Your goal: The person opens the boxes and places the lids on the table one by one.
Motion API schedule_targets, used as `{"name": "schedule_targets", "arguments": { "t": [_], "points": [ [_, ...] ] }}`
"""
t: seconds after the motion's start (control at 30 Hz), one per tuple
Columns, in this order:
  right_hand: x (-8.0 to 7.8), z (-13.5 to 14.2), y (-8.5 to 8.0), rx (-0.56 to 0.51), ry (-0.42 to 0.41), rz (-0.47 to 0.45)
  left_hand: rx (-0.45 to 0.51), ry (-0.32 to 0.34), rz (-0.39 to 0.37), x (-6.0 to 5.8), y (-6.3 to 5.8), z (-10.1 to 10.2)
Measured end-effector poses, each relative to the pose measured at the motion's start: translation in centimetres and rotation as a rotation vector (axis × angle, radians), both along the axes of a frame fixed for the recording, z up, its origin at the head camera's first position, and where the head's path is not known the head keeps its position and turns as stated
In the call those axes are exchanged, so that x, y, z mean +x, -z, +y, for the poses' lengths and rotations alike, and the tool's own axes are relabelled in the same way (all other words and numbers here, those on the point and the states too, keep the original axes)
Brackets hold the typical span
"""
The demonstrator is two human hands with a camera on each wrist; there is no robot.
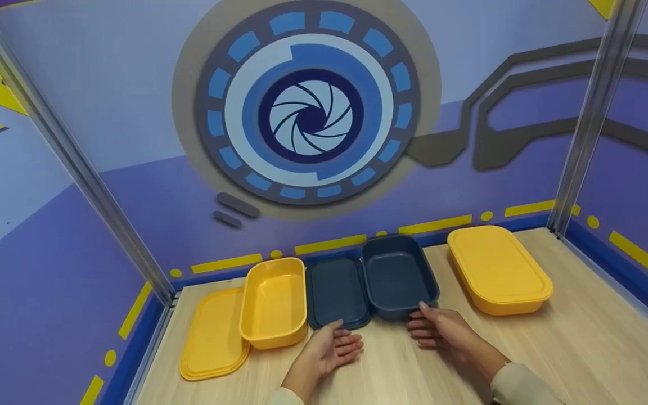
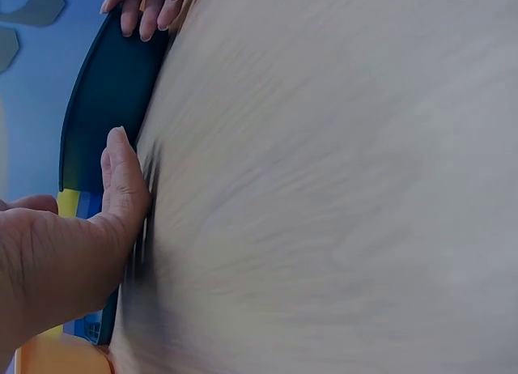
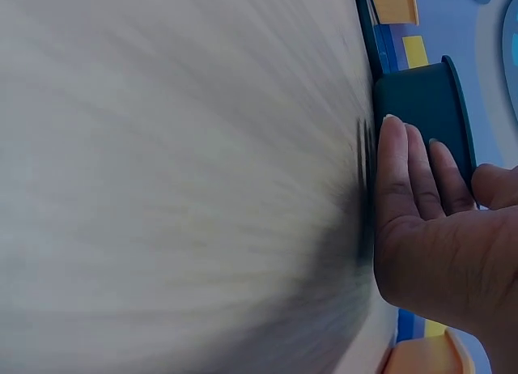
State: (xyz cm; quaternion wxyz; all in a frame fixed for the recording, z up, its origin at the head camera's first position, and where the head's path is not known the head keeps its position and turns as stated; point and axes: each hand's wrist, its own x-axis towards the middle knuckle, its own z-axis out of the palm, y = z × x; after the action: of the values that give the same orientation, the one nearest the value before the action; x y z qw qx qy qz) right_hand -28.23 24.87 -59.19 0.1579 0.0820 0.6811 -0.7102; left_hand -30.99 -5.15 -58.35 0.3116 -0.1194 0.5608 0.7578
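Observation:
A dark blue food container [image 1: 400, 275] stands without a lid at the back of the table. My right hand [image 1: 442, 332] is at its front right corner, thumb by the rim and fairly straight fingers along the outer wall [image 3: 425, 107]. Left of that container, the dark blue lid [image 1: 338, 292] lies flat. Close to the lid's front edge is my left hand [image 1: 332, 351], its fingers relaxed and holding nothing. The left wrist view shows the left thumb side in front of the dark blue container [image 2: 109, 99].
An uncovered yellow container [image 1: 273, 304] stands left of the blue lid, with a yellow lid [image 1: 214, 334] flat beside it. At the right, another yellow container [image 1: 501, 270] has its lid on. Printed walls [image 1: 144, 208] and metal posts [image 1: 594, 112] border the wooden table [image 1: 594, 349].

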Motion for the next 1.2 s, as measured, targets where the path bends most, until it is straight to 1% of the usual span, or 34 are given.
{"name": "schedule_targets", "arguments": {
  "t": [0.13,0.37,0.57,0.73,0.87,1.0,1.2],
  "points": [
    [-0.3,-0.1,0.1,0.0,-0.01,0.014,0.004,-0.006,-0.001,0.0,0.0,-0.1],
    [-0.8,-0.1,0.1,0.012,0.027,0.014,0.013,-0.011,0.025,0.2,0.3,0.0],
    [-0.9,0.0,-0.1,0.035,0.044,0.001,-0.017,0.001,0.029,0.4,0.0,0.2],
    [-0.7,-0.2,-0.3,0.098,0.074,0.019,-0.058,0.004,0.028,0.6,-0.1,0.3],
    [-0.1,0.0,-0.9,0.183,0.099,0.083,-0.089,0.007,0.033,1.2,-0.3,0.0],
    [0.8,0.8,-2.2,0.316,0.165,0.178,-0.095,0.001,0.047,2.1,-0.7,-0.6],
    [1.5,3.5,-4.4,0.482,0.268,0.33,-0.09,-0.012,0.039,3.3,-1.9,-1.4]
  ]
}}
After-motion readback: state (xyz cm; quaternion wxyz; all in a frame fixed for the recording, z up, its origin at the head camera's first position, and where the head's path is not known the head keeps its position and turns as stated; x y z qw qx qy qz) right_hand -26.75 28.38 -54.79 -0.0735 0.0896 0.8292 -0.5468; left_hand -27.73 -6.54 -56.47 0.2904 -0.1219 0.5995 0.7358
